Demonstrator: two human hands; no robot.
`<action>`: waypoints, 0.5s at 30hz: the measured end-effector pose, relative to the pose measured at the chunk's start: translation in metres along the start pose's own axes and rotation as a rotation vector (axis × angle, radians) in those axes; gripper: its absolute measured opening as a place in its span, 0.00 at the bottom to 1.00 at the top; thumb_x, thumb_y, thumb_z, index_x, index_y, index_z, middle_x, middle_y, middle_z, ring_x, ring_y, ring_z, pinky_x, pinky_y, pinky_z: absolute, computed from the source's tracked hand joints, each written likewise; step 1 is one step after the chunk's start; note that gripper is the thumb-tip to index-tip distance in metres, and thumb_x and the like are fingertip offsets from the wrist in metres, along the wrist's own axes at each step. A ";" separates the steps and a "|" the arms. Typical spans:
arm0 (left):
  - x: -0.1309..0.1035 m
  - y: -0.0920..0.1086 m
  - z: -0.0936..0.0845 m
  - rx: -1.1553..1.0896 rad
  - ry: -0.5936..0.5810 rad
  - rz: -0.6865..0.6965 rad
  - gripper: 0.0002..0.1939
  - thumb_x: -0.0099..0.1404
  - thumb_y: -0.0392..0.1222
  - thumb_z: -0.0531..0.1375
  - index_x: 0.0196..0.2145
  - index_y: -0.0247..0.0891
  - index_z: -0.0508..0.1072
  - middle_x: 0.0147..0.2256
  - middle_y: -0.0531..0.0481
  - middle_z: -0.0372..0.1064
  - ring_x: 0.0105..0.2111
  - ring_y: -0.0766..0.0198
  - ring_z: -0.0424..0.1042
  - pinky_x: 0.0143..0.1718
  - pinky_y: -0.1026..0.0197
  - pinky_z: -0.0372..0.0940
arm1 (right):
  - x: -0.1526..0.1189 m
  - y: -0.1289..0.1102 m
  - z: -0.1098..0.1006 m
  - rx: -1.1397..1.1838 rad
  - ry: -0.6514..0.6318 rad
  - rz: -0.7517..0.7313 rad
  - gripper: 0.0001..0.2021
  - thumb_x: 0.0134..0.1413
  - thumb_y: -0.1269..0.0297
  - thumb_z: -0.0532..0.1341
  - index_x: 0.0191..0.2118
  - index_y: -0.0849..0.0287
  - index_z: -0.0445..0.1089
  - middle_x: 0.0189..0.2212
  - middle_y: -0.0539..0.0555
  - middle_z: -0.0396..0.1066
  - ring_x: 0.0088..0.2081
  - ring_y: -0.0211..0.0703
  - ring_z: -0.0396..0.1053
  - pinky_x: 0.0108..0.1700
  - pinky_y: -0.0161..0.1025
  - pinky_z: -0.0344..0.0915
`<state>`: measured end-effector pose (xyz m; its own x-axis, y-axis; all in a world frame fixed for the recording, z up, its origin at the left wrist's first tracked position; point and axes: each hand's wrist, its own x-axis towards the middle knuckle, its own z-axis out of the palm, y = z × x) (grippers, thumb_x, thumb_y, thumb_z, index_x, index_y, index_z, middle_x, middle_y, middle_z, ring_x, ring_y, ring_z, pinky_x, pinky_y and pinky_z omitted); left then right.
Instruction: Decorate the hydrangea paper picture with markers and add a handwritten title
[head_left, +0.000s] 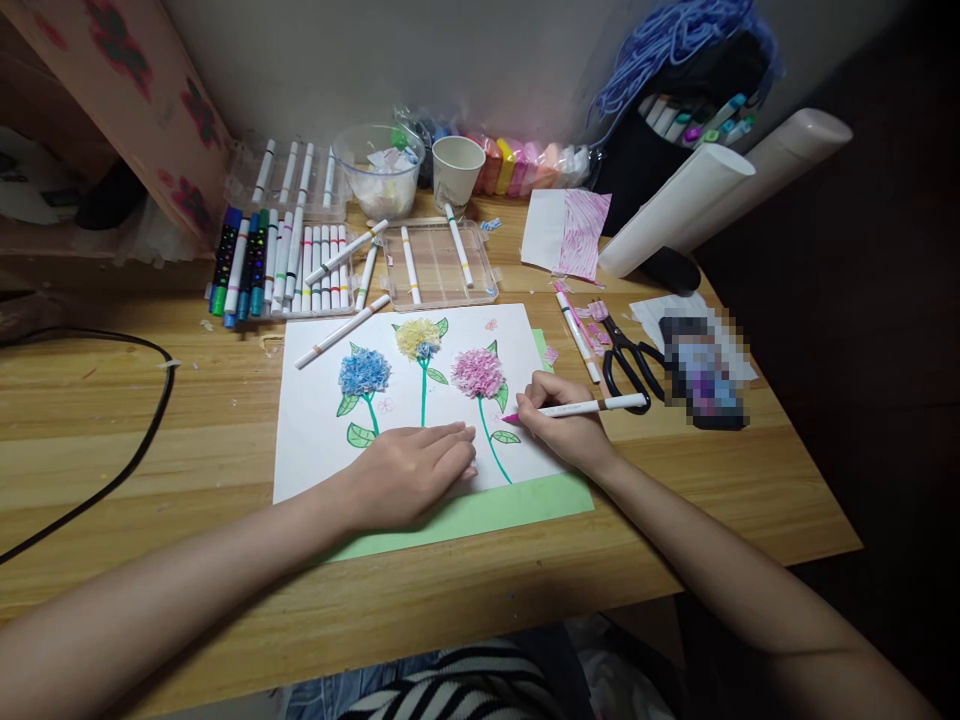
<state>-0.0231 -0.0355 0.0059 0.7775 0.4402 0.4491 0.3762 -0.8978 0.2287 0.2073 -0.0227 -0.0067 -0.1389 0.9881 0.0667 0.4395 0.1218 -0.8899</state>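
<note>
Striped clothing (457,690) below the counter (172,500); above it, a flower picture on white paper (307,450) lies under two hands.
The right hand (562,425) has its fingers closed around a white marker (600,406), whose magenta tip points left at the paper, just beyond the fingers and below the pink flower (478,372); whether it touches, I cannot tell. The left hand (412,470) lies palm down across the lower paper, its fingers released, extended and close together. Beyond those fingers are the blue flower (364,372) and the yellow flower (417,338); a green sheet (525,500) shows beneath the paper, nearer than either hand's fingers. To the right of the right fingers lie black-handled scissors (634,365) and a partly pixelated phone (716,412).
</note>
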 end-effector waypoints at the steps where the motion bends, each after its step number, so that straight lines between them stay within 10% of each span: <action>1: 0.000 0.000 0.000 -0.005 -0.002 -0.001 0.12 0.70 0.38 0.47 0.36 0.31 0.68 0.41 0.41 0.75 0.43 0.60 0.74 0.36 0.60 0.73 | 0.000 0.000 0.000 0.003 0.003 0.000 0.16 0.51 0.69 0.58 0.18 0.56 0.52 0.16 0.44 0.55 0.20 0.35 0.55 0.24 0.35 0.51; 15: 0.001 0.000 0.000 -0.011 -0.015 0.001 0.12 0.70 0.38 0.47 0.34 0.32 0.68 0.41 0.41 0.75 0.43 0.59 0.74 0.36 0.60 0.73 | 0.001 -0.004 0.000 0.009 -0.016 0.038 0.15 0.53 0.63 0.60 0.20 0.57 0.57 0.16 0.45 0.60 0.21 0.36 0.59 0.27 0.36 0.58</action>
<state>-0.0225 -0.0350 0.0064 0.7854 0.4389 0.4364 0.3698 -0.8982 0.2378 0.2054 -0.0225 -0.0036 -0.1365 0.9903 0.0261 0.4369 0.0838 -0.8956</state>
